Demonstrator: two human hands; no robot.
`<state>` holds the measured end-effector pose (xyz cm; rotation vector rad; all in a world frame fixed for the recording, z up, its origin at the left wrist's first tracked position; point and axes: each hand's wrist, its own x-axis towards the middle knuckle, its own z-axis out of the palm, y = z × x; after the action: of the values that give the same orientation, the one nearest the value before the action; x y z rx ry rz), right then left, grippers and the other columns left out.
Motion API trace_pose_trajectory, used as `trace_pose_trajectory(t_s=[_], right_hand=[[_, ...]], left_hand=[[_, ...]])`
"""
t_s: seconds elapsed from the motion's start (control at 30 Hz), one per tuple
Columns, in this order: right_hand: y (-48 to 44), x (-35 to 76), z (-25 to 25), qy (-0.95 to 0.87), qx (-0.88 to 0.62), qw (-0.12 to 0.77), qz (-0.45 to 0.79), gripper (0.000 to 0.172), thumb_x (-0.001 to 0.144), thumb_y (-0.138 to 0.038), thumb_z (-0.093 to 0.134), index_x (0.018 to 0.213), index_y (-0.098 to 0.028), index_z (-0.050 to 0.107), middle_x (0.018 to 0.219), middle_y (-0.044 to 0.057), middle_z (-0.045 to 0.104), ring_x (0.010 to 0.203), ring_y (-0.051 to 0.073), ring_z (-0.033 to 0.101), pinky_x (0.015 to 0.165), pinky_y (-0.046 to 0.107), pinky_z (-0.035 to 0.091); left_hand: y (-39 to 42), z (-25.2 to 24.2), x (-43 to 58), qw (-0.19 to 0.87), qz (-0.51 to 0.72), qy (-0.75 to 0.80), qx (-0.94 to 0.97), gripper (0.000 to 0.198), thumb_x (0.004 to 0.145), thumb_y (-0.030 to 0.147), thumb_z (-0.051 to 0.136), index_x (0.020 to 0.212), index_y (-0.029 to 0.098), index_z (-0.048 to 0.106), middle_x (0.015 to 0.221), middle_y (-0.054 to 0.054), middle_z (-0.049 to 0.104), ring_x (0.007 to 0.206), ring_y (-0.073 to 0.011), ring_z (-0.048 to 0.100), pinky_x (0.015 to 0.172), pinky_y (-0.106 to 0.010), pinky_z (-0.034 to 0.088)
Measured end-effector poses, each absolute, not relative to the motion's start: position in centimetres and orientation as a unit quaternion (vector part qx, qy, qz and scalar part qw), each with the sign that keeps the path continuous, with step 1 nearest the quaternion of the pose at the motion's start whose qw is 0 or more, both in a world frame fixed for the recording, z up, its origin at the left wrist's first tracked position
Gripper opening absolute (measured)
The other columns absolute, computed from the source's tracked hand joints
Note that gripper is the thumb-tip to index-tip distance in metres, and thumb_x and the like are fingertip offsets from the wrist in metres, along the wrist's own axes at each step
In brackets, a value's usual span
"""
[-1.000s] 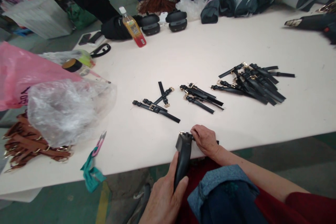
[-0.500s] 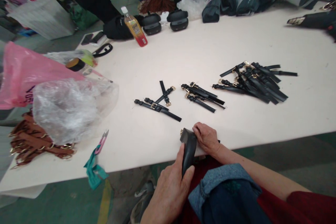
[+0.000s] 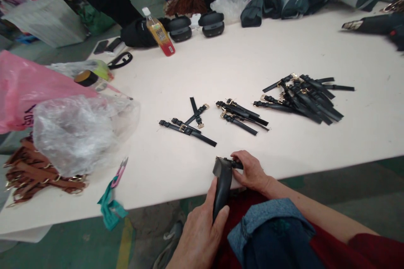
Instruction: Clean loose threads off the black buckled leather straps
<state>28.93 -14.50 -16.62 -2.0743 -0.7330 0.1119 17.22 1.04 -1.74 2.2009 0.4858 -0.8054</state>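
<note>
My left hand point(image 3: 198, 233) is wrapped round a black hand-held tool point(image 3: 222, 185), whose head rests at the near edge of the white table point(image 3: 240, 59). My right hand point(image 3: 251, 171) presses a black strap point(image 3: 237, 164) flat against the table right beside the tool's head; most of that strap is hidden under the fingers. Beyond my hands lie a small group of black straps with gold buckles point(image 3: 189, 124), a second group point(image 3: 241, 115) and a larger heap point(image 3: 303, 96) to the right.
At the left are a crumpled clear plastic bag point(image 3: 78, 132), a pink bag point(image 3: 25, 88), brown straps point(image 3: 34, 174), and thread snips with a teal cord point(image 3: 113, 195). A drink bottle point(image 3: 159, 33) and black cases point(image 3: 195, 25) stand at the far edge. People stand behind the table.
The tool's head and my right hand have shifted slightly at the table edge, and the strap's end now shows by my fingers. The strap piles have not moved.
</note>
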Motion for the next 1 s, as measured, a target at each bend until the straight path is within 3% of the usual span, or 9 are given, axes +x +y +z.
trace_pose_trajectory(t_s=[0.13, 0.47, 0.63, 0.77, 0.9, 1.0], right_hand=[[-14.3, 29.0, -17.6, -0.282, -0.848, 0.448, 0.038, 0.040, 0.073, -0.016, 0.056, 0.112, -0.018, 0.050, 0.096, 0.008, 0.059, 0.086, 0.021, 0.054, 0.078, 0.035, 0.048], [-14.3, 29.1, -17.8, -0.264, -0.850, 0.453, 0.049, 0.042, 0.071, -0.015, 0.059, 0.112, -0.018, 0.050, 0.092, 0.006, 0.060, 0.082, 0.021, 0.055, 0.078, 0.036, 0.049], [-14.3, 29.1, -17.8, -0.269, -0.845, 0.460, 0.044, 0.042, 0.071, -0.015, 0.057, 0.113, -0.018, 0.050, 0.092, 0.006, 0.060, 0.081, 0.020, 0.055, 0.077, 0.035, 0.049], [-14.3, 29.1, -17.9, -0.266, -0.842, 0.467, 0.043, 0.044, 0.072, -0.016, 0.057, 0.116, -0.018, 0.048, 0.094, 0.006, 0.060, 0.081, 0.019, 0.056, 0.077, 0.034, 0.050], [-14.4, 29.0, -17.8, -0.268, -0.841, 0.468, 0.042, 0.045, 0.073, -0.017, 0.058, 0.117, -0.018, 0.047, 0.095, 0.007, 0.060, 0.081, 0.019, 0.056, 0.078, 0.035, 0.050], [-14.4, 29.0, -17.7, -0.266, -0.844, 0.463, 0.045, 0.044, 0.073, -0.016, 0.058, 0.116, -0.017, 0.048, 0.094, 0.007, 0.059, 0.083, 0.020, 0.056, 0.079, 0.036, 0.050]], left_hand=[[0.6, -2.4, 18.3, 0.350, -0.311, 0.183, 0.865, 0.064, 0.092, 0.045, 0.035, 0.150, 0.026, 0.015, 0.105, -0.012, 0.068, 0.097, -0.0299, 0.063, 0.081, -0.037, 0.043], [1.3, -2.0, 17.1, 0.366, -0.323, 0.190, 0.852, 0.065, 0.092, 0.043, 0.035, 0.150, 0.025, 0.013, 0.121, -0.011, 0.063, 0.111, -0.0275, 0.058, 0.090, -0.035, 0.041], [0.6, -2.0, 17.8, 0.363, -0.313, 0.172, 0.861, 0.063, 0.092, 0.041, 0.036, 0.149, 0.027, 0.015, 0.118, -0.010, 0.065, 0.106, -0.0263, 0.061, 0.087, -0.034, 0.043], [0.3, -2.7, 18.6, 0.344, -0.298, 0.169, 0.874, 0.064, 0.092, 0.040, 0.036, 0.150, 0.023, 0.014, 0.108, -0.012, 0.069, 0.098, -0.0280, 0.063, 0.082, -0.034, 0.044], [0.8, -3.2, 18.8, 0.371, -0.260, 0.182, 0.873, 0.064, 0.091, 0.040, 0.040, 0.149, 0.020, 0.020, 0.113, -0.014, 0.066, 0.103, -0.0283, 0.061, 0.086, -0.035, 0.044], [1.7, -2.7, 18.6, 0.420, -0.251, 0.224, 0.843, 0.068, 0.091, 0.046, 0.040, 0.149, 0.020, 0.018, 0.089, -0.009, 0.069, 0.076, -0.0245, 0.066, 0.074, -0.034, 0.048]])
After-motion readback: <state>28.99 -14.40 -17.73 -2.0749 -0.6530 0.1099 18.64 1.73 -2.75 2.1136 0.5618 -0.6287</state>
